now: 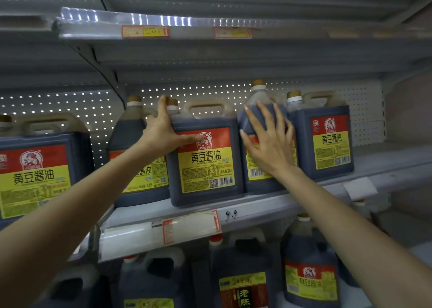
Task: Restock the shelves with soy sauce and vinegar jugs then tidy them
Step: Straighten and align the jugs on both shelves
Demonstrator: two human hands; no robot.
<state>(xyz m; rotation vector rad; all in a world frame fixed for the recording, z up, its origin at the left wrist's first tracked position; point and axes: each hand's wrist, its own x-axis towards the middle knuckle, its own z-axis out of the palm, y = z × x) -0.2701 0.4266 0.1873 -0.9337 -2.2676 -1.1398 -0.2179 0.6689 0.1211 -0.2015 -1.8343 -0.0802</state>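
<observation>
**Up high, both arms reach into the jugs**

Nearest, two bare forearms rise from the bottom corners toward a shop shelf. Under them, on the lower shelf [416, 249], stand dark jugs: a yellow-labelled jug [308, 275] on the right, a black-labelled jug [243, 284] beside it and a white-handled jug [154, 279] further left.

Above these runs the front lip of the middle shelf [268, 205], with a red price tag [191, 226] clipped to it. Five soy sauce jugs stand in a row on this shelf.

The left hand [163, 132] has its grip on the upper left corner of the centre jug [205, 162]. The thumb lies across the red top of the label and the fingers reach up round the shoulder beside the cap.

The right hand [268, 141] grips nothing. Its fingers are spread and straight, and the palm is laid flat against the turned jug [253, 111]. That jug sits close between the centre jug and the right jug [327, 141], with a narrow side facing out and its cap higher than theirs.

Left of the centre jug, the second jug [138, 158] is partly hidden by the left arm, and the far-left jug [35, 172] stands at the frame edge.

Behind the row is a perforated back panel [210, 92], with the upper shelf [187, 30] overhead.
</observation>
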